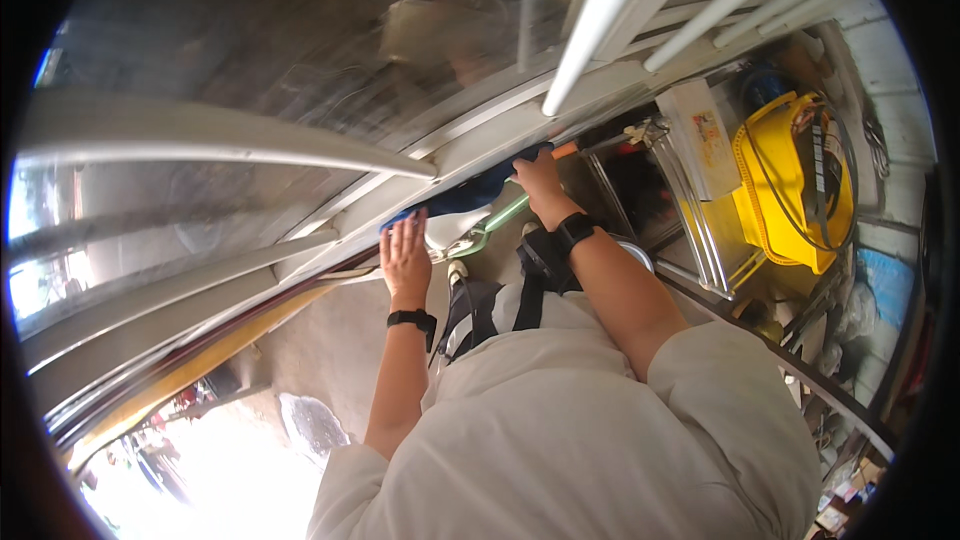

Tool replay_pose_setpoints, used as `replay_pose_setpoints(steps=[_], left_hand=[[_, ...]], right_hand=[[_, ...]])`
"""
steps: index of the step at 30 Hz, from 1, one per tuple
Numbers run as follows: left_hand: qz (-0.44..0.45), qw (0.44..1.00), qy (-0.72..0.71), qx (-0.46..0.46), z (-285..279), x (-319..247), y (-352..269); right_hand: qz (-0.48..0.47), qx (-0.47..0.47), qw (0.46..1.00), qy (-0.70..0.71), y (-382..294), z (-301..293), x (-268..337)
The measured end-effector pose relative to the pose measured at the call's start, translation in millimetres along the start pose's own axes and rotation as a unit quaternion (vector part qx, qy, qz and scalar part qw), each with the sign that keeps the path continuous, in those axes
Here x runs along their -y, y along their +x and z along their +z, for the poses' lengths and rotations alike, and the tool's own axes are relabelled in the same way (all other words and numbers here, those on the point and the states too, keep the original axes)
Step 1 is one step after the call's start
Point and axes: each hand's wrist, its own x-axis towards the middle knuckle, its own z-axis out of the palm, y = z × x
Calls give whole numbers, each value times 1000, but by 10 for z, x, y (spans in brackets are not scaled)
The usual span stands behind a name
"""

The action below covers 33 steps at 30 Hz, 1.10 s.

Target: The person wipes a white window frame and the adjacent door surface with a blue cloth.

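A dark blue cloth point(469, 193) lies stretched along a white window ledge point(457, 157), in front of glass panes with white bars. My left hand point(406, 253) rests on the cloth's left end, fingers extended and close together; whether they grip it is hard to tell. At the cloth's right end, my right hand point(538, 174) has its fingers curled around the fabric. Beyond the right hand an orange object point(564, 151) shows in part. Below the cloth are a white rounded surface point(457, 226) and a pale green metal tube point(507, 213). Both wrists wear black bands.
At the right, a metal rack point(694, 217) stands beside a yellow plastic basket point(787, 187) holding a black cable, and a white box point(699, 139). White bars point(600, 22) project near my head. A dark rail point(795, 367) runs behind my right arm. Concrete floor point(330, 337) shows below left.
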Motion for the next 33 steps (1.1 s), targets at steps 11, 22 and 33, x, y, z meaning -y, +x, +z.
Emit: replay_pose_setpoints(steps=[11,22,33], left_hand=[[-343,921,-121,-140,-221,1027,-608],[-275,878,-224,-320,-860,1792,-559],[-169,894,-152,-386,-1886,2402,-306]], right_hand=[[253,362,887,134,-1376,1013,788],[97,497,857,94,-2521,1335,1112],[-548,231,799,83,-3655,1845,1595]])
